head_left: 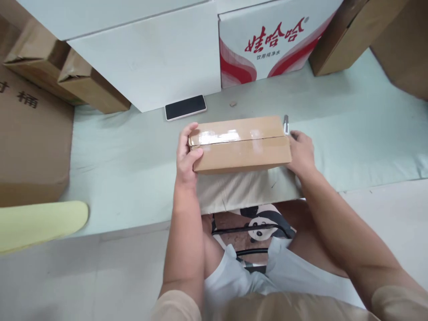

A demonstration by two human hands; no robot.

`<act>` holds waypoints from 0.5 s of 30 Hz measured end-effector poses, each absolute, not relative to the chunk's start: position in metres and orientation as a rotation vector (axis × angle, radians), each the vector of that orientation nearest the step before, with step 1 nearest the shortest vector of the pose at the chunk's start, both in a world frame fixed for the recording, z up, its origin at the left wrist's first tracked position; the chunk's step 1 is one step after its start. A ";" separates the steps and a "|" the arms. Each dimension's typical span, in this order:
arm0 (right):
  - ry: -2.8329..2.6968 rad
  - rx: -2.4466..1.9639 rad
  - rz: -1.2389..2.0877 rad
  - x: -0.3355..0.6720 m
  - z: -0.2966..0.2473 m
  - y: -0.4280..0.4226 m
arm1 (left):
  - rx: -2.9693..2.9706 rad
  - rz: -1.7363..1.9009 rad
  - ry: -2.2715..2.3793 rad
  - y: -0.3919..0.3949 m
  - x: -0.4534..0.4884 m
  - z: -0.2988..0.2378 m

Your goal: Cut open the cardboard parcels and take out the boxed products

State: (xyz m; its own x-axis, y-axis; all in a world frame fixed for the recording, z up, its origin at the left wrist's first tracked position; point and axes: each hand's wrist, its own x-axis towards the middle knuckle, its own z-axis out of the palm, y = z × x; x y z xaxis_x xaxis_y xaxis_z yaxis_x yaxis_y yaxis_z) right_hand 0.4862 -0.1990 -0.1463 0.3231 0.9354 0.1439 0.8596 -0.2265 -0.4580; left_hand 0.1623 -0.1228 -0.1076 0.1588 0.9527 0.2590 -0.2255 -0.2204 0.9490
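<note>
A small brown cardboard box (240,145) lies in front of me on a pale green sheet (133,169), its top seam closed with clear tape. My left hand (186,154) grips the box's left end, thumb on the front face and fingers curled over the top. My right hand (301,151) is closed at the right end of the box, and a thin silvery tool (286,124) sticks up by its fingers. Whether the right hand holds that tool or only the box I cannot make out.
A phone (185,107) lies face up behind the box. Behind it stand a white box (147,58) and a red-and-white printed carton (267,40). Brown cartons (33,133) stand left and at the back right (351,35). A yellow object (40,223) lies at the near left.
</note>
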 end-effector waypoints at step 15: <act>-0.851 -1.348 0.503 0.477 -0.074 -0.197 | 1.421 1.224 0.745 -0.147 0.167 -0.108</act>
State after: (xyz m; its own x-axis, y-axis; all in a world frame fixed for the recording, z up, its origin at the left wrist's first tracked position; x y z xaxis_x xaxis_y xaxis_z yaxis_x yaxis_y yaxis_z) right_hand 0.4771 -0.1967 -0.0737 0.6152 0.7512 0.2393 0.1519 0.1849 -0.9710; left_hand 0.1674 -0.1472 -0.1076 0.2780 0.9192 0.2789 -0.1748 -0.2370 0.9556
